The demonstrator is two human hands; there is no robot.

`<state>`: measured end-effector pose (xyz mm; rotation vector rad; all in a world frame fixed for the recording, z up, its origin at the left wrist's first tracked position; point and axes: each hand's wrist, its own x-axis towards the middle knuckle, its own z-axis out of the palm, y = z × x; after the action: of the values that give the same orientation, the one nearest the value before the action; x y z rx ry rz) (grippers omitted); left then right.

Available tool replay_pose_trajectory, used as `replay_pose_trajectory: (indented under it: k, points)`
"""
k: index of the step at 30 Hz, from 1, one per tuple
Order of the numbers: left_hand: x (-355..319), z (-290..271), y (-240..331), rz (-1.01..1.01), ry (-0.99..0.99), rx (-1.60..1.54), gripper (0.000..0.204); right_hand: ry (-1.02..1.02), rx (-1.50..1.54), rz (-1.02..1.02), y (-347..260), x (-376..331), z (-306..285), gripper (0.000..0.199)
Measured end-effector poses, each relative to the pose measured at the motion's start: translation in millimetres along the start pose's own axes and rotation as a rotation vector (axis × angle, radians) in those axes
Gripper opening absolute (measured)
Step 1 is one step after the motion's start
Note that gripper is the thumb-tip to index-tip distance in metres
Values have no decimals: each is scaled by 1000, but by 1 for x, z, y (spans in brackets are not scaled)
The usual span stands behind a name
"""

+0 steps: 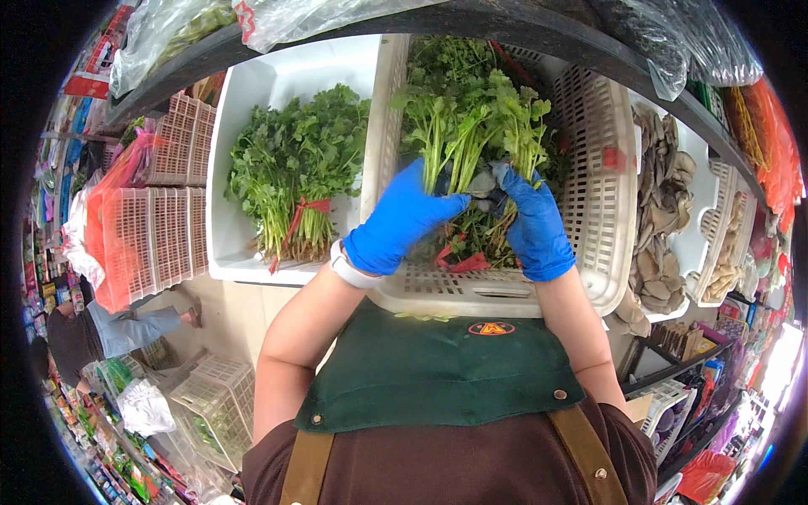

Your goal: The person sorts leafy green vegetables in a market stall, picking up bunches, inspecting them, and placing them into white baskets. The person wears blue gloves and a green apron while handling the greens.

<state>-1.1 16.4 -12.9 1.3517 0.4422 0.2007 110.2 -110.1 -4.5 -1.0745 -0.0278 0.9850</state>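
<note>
Cilantro bunch (475, 126) stands upright in our gloved hands over a white slotted basket (598, 194) on the produce shelf. Our left hand (400, 220) wraps the stems, its grip closed around them; our right hand (532, 223) pinches the same stems from the other side. We judge the bunch is being gathered for tying, and the next move calls for keeping the stems tight and even. Leaves look fresh, bright green, stems pale. A second tied bunch (295, 168) lies in the white tray (231, 109) beside.
</note>
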Motion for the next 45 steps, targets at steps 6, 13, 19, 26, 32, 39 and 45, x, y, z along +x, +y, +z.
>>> replay_pose_trajectory:
  k: [6,13,19,26,32,39,45]
  points:
    - [-5,4,12,-71,-86,0,40,-67,-40,92,-5,2,0,18]
    - [-2,-8,27,-267,-38,-47,36,-209,-23,245,-16,6,-9,19]
    - [-2,-14,28,-340,-100,-155,39,66,-384,-103,-21,10,-12,27]
    - [-8,-13,36,-308,-92,-295,43,154,-293,-60,-36,8,-4,24]
    - [-5,-9,30,-371,-238,-216,46,21,-304,63,-27,-8,28,17]
    - [-2,0,32,-307,-119,2,34,26,-392,-57,-12,-3,21,16]
    - [-4,1,27,-295,63,-23,30,23,-215,-149,-6,-2,18,24]
